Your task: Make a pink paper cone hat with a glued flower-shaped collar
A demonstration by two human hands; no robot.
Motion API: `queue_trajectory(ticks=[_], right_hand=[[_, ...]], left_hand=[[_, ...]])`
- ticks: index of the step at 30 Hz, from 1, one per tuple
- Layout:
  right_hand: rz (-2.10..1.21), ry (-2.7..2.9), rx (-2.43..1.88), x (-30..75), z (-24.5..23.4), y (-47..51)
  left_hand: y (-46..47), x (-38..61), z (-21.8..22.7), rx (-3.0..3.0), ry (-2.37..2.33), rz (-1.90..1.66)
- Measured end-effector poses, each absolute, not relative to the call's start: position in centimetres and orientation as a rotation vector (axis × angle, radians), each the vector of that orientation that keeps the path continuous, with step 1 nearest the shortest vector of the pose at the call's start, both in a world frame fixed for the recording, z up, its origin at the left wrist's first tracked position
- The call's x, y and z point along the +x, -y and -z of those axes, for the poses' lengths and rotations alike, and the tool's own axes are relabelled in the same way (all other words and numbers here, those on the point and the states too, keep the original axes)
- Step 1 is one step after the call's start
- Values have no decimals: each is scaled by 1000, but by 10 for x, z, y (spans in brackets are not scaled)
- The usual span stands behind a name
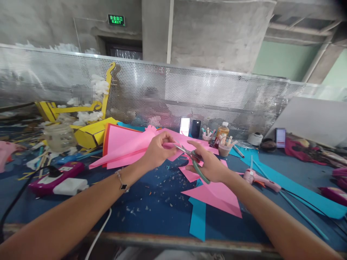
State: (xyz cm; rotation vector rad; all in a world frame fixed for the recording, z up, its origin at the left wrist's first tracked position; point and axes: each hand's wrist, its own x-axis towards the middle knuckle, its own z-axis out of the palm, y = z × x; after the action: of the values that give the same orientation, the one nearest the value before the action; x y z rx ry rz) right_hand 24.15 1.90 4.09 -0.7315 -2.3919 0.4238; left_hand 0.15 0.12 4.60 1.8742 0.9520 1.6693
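Note:
My left hand (159,150) is closed, pinching a small pink piece between thumb and fingers. In my right hand (210,162) is a pair of scissors (201,171) with green handles, its blades pointing left toward the pinched piece. Whether the blades touch it I cannot tell. Behind and left of my left hand lie large pink sheets (124,146), with an orange edge showing beneath. Pink offcuts (217,198) lie under and in front of my right hand, over a blue strip (197,220).
A pink glue gun (261,180) with its cord lies at the right, on blue sheet material (295,187). At left are a purple power strip (58,177), a glass jar (59,137) and yellow pieces (90,133). Phones (196,128), cups and a bottle (222,130) stand at the back.

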Motion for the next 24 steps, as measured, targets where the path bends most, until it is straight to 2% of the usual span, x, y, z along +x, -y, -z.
queue_trajectory(ticks=[6, 10, 17, 24], right_hand=[[-690, 2357, -679, 237, -41, -14], [-752, 2350, -664, 236, -41, -12], [-703, 2345, -652, 236, -42, -13], [-461, 2414, -696, 242, -41, -18]], left_hand=[[-4, -3, -46, 1913, -950, -1620], [-4, -2, -47, 1903, -913, -1592], [-3, 2, -45, 1890, -928, -1589], [-1, 5, -45, 1844, -903, -1559]])
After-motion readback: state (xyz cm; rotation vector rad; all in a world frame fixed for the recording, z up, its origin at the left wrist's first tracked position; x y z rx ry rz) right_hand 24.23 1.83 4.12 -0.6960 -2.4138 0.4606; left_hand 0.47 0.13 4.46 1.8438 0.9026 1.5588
